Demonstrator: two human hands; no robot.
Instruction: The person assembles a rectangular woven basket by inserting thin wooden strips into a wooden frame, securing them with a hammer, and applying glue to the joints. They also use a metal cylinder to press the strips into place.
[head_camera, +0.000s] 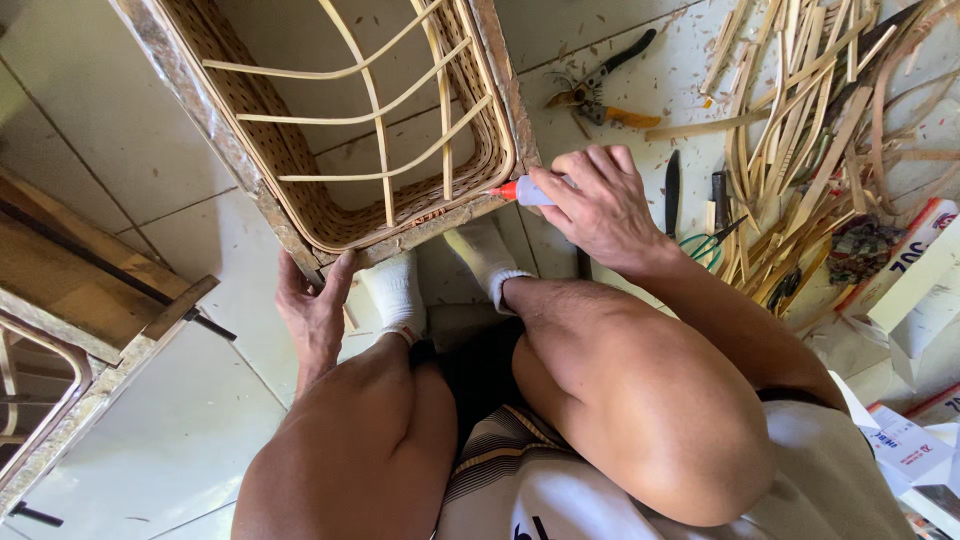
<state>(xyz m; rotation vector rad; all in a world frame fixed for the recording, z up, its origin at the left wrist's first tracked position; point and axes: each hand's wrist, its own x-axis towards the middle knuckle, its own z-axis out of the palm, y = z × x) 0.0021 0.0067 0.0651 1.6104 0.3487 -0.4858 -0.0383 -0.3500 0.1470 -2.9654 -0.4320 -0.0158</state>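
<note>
At the far right edge of the tiled floor lie flat white cardboard boxes (915, 275) with red and blue printing, one long and narrow, another (905, 445) lower down near the person's hip. Beside them sits a small crumpled dark patterned wrapper (858, 248).

The floor (150, 170) is pale, glossy square tile, littered on the right with wood shavings and a loose heap of split rattan strips (800, 130). Near the heap lie pliers (600, 90) with one black and one orange handle, a dark-handled knife (672, 190), and green-handled scissors (705, 245). At the left edge stands part of a wooden frame (70, 290).

The person squats, bare knees forward, feet in white socks (395, 295).

In front of the feet a woven rattan basket (300, 160) on a worn rectangular frame is tipped up, its open side with curved cane ribs facing the camera.

The left hand (315, 310) has its fingers spread and pressing up against the lower left corner of the basket frame, bracing it rather than closing round it.

The right hand (600, 205) is closed around a small clear glue bottle (528, 192) with a red nozzle, its tip touching the lower right corner of the basket rim.
</note>
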